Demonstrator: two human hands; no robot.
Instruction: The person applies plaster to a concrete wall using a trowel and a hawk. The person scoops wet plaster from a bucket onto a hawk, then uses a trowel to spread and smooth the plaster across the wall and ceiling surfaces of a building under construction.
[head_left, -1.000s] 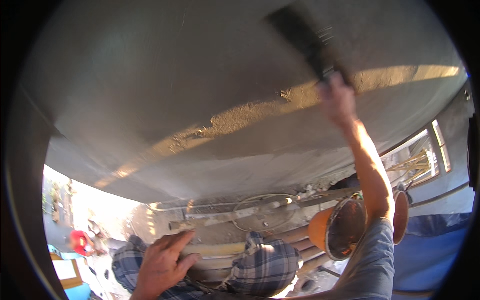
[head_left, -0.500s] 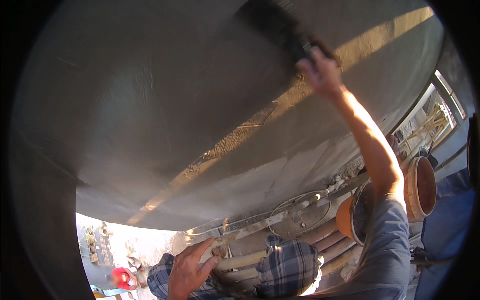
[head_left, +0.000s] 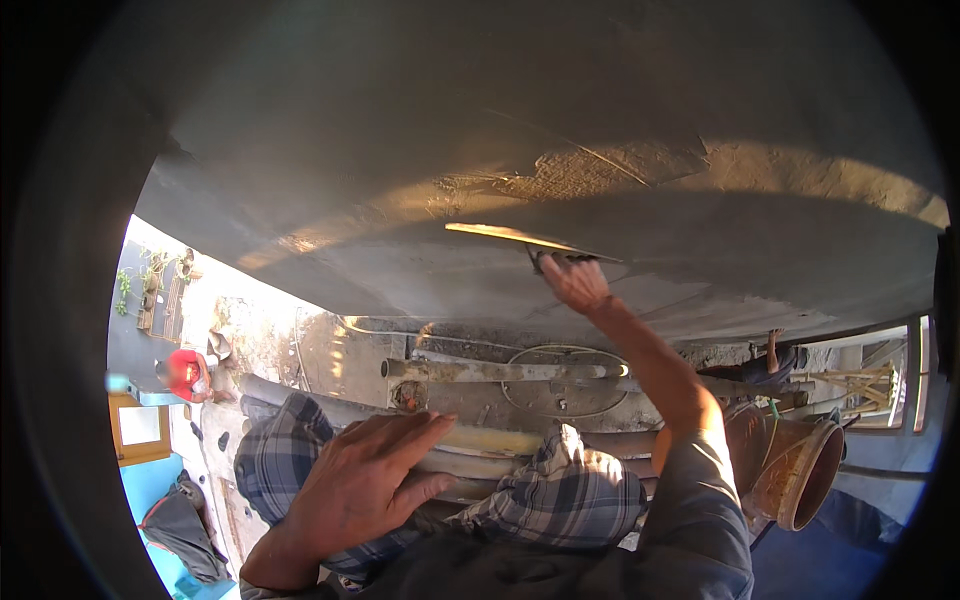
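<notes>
My right hand (head_left: 578, 286) is closed around the handle of a plastering trowel (head_left: 515, 236). The trowel is seen nearly edge-on against the lower part of a grey plastered wall (head_left: 400, 130), its long edge lit by sun. Whether the whole blade touches the plaster I cannot tell. Just above the blade, a rough patch of plaster (head_left: 610, 170) shows scraped lines in a sunlit band. My left hand (head_left: 365, 485) holds nothing; its fingers stretch out, thumb apart, above my knee in checked trousers (head_left: 275, 450).
Below the wall run several thick pipes (head_left: 500, 371) and a loop of thin hose (head_left: 510, 400). An orange-brown bucket (head_left: 795, 470) stands by my right arm. A person in red (head_left: 183, 375) is at the far left; another person's arm (head_left: 772, 352) shows at right.
My right hand has brought the trowel down from high on the wall, turning it from face-on to edge-on. The view has shifted. My left hand stays low and empty.
</notes>
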